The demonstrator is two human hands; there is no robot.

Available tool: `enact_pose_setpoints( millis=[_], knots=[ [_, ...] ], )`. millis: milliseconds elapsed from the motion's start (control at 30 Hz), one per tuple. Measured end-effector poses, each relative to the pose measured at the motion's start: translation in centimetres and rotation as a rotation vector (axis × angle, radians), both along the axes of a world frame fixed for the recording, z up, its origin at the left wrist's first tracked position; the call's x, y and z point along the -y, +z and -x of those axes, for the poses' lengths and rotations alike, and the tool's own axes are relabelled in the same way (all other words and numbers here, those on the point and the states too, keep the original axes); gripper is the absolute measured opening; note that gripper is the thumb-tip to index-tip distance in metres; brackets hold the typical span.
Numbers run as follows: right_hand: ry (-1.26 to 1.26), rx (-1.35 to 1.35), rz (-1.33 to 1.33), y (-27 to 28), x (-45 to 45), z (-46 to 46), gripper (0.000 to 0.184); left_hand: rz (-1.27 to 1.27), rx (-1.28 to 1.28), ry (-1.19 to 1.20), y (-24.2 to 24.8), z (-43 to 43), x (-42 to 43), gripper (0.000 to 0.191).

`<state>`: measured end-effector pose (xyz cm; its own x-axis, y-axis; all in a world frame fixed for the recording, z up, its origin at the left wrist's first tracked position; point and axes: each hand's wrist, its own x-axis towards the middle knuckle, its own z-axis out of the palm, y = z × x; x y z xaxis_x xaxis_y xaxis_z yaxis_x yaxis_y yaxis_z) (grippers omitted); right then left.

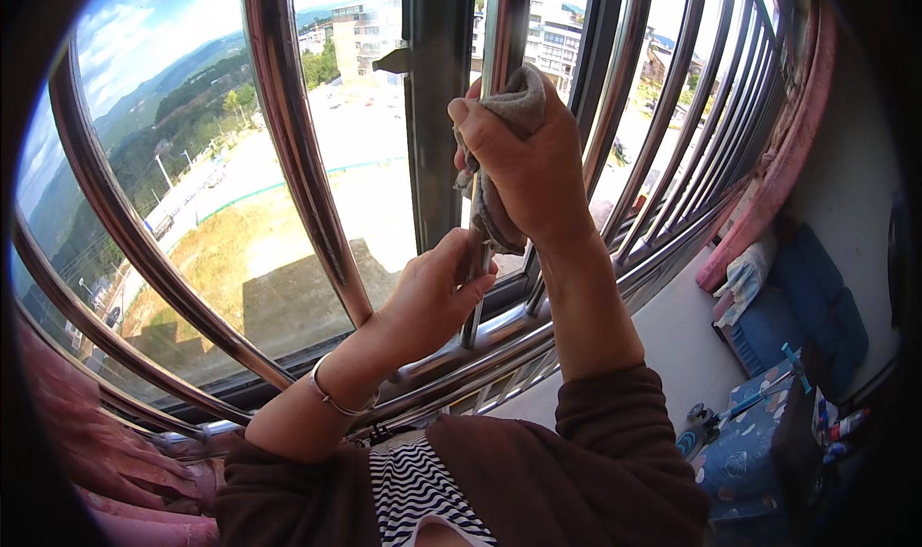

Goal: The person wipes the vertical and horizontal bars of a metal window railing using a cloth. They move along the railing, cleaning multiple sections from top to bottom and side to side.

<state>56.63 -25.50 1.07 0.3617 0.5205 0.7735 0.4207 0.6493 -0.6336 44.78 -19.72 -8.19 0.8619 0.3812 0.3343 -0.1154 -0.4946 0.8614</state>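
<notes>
A grey cloth (520,104) is bunched in my right hand (529,165), which is wrapped with it around a shiny metal window bar (498,21). The cloth hangs down along the bar below that fist. Lower on the same bar, my left hand (436,288) grips the metal directly, with thumb and fingers around it. A bangle sits on my left wrist. Behind the bar stands the dark window frame (439,129) with a latch handle (392,61). The palm side of my right hand is hidden.
More upright metal bars (317,187) run to both sides, joined to horizontal rails (504,329) below my hands. Pink curtains (122,439) hang at the lower left, and a pink curtain (785,165) at the right. A blue sofa (799,295) and a scooter (756,396) stand at the right.
</notes>
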Motion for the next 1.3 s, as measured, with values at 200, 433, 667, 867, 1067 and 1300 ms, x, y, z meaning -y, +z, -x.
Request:
enact_pose_setpoints(
  millis=[200, 433, 667, 867, 1067, 1300],
  knots=[
    [-0.018, -0.123, 0.104, -4.3, 0.5, 0.5, 0.023, -0.11, 0.031, 0.044, -0.3, -0.1, -0.4, 0.024],
    [0.035, -0.198, -0.031, -6.5, 1.0, 1.1, 0.037, -0.059, 0.073, 0.045, 0.9, 0.4, 0.6, 0.024],
    [0.278, 0.009, 0.154, -7.7, 2.8, -1.6, 0.064, -0.032, 0.073, -0.016, 0.8, 0.6, 0.6, 0.041],
    [0.228, 0.061, 0.139, -6.5, 2.9, -2.2, 0.059, -0.077, 0.024, 0.014, 1.1, 0.6, 0.8, 0.043],
    [0.104, 0.032, -0.128, 0.6, 2.2, -0.5, 0.044, -0.008, 0.045, -0.016, 1.3, 0.5, 1.0, 0.033],
    [-0.133, 0.181, -0.273, 11.0, 0.2, -0.4, 0.024, 0.044, -0.026, 0.055, 5.3, 0.0, 1.9, 0.036]
  ],
)
